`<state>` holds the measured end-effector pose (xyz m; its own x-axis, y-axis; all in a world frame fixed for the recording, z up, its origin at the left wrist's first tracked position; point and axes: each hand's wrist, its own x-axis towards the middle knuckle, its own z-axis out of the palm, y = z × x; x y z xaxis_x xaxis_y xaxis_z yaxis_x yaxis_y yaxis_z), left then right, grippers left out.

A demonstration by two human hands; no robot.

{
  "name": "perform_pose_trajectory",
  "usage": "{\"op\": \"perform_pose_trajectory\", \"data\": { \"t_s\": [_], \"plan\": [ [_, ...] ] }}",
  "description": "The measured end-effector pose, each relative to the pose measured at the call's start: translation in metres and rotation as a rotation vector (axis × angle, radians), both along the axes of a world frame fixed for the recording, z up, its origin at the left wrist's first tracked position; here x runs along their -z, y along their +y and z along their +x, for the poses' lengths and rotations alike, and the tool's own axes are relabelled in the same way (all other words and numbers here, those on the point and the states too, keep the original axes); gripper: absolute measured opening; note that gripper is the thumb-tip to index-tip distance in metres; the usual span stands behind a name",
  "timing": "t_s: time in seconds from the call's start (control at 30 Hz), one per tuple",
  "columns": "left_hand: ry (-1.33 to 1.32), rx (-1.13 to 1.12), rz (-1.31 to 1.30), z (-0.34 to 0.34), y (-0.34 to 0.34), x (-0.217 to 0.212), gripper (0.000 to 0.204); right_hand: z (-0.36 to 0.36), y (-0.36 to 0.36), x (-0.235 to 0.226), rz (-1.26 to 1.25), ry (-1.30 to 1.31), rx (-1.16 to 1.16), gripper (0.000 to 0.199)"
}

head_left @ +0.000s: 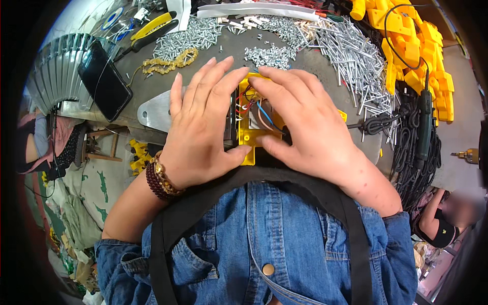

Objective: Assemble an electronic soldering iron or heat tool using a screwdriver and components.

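A yellow plastic tool housing [247,140] lies in front of me at the near edge of the workbench. Red, blue and dark wires [265,113] run inside it, partly hidden by my hands. My left hand [206,119] spans its left side, fingers stretched toward the far end and thumb on the near end. My right hand [310,117] curves over the right side, fingertips at the far end and thumb low beside the wires. A silver metal plate [154,111] sticks out left from beneath my left hand. A black cable [373,125] leads off to the right.
Piles of short screws [188,39] and long screws [351,63] cover the bench's far side. A black phone [104,81] and yellow-handled pliers [152,30] lie left. Yellow housings [406,38] are heaped right, near a dark electric screwdriver [425,124]. Another person [439,221] sits at far right.
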<state>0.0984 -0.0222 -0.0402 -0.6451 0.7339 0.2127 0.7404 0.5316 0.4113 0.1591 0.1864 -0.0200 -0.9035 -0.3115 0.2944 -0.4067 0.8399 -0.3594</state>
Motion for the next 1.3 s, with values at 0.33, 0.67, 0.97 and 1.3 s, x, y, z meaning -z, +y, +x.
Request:
{"op": "perform_pose_trajectory", "data": {
  "t_s": [0.33, 0.67, 0.97, 1.3],
  "plan": [
    [0.044, 0.047, -0.116, 0.004, -0.002, -0.010, 0.094, 0.011, 0.031, -0.003, -0.039, 0.096, -0.042, 0.044],
    [-0.058, 0.453, 0.007, -0.017, 0.018, -0.022, 0.092, 0.030, 0.037, 0.003, -0.273, 0.109, 0.044, 0.026],
    [0.145, 0.329, 0.185, -0.011, 0.042, 0.000, 0.020, 0.041, 0.036, 0.005, -0.145, 0.239, 0.034, 0.020],
    [0.055, 0.359, 0.224, -0.012, 0.042, -0.007, 0.039, 0.046, 0.028, -0.008, -0.096, 0.101, 0.053, 0.019]
  ]
}}
